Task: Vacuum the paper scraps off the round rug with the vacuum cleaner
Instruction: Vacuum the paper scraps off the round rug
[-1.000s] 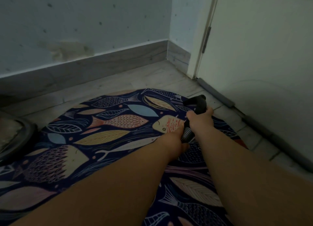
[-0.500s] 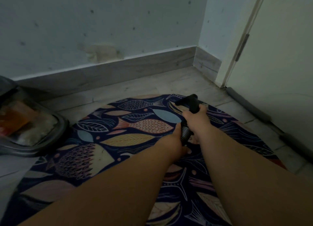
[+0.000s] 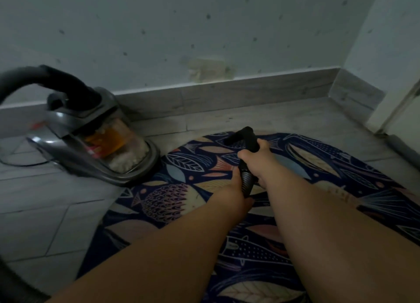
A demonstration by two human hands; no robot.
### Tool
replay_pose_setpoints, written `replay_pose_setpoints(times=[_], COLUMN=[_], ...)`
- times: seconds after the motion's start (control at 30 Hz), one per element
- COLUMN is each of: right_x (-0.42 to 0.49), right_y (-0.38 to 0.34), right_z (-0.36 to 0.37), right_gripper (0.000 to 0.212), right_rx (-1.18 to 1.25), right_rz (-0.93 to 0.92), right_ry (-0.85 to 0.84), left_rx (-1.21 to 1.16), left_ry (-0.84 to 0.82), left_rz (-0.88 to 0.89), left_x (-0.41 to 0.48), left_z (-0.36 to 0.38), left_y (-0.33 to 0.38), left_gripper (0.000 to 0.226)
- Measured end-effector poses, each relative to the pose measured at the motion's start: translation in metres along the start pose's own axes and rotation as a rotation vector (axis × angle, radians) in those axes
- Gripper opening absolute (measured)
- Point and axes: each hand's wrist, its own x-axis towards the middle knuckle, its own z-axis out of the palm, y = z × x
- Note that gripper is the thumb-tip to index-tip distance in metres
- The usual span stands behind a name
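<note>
The round rug, dark blue with fish and leaf prints, covers the floor in front of me. Both hands hold the black vacuum hose handle above the rug's far part. My right hand grips the handle near its bent tip. Just behind it, my left hand holds the ribbed hose. The grey canister vacuum cleaner stands at the rug's left edge; its clear bin shows orange parts and whitish debris. I see no paper scraps on the visible rug.
A pale speckled wall with a grey skirting board runs behind the rug. A white door and a grey draught strip are at the right. The vacuum's thick hose arcs off at the left over grey floor tiles.
The view has swung left, bringing the whole vacuum cleaner into sight and pushing the door to the right edge. Both hands have kept their hold on the hose handle.
</note>
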Motion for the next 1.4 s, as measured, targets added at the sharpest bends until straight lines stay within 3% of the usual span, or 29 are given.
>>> replay_pose_setpoints(times=[0.4,0.63,1.4], right_x=[-0.022,-0.031,-0.052], right_y=[-0.014,-0.003,0.047], right_z=[0.076,0.084,-0.078], right_gripper=[0.08,0.078,0.079], right_rx=[-0.106,-0.072,0.029], right_rz=[-0.027,0.012,0.129], right_ry=[-0.155,-0.124,0.204], left_rx=[0.001,-0.008,0.101], left_ry=[0.11,0.128,-0.093], left_rz=[-0.085,-0.055,0.193], left_x=[-0.042,-0.053,-0.04], left_z=[-0.021,-0.013,0.053], left_y=[-0.062,-0.07,0.043], left_gripper=[0.088,0.086,0.086])
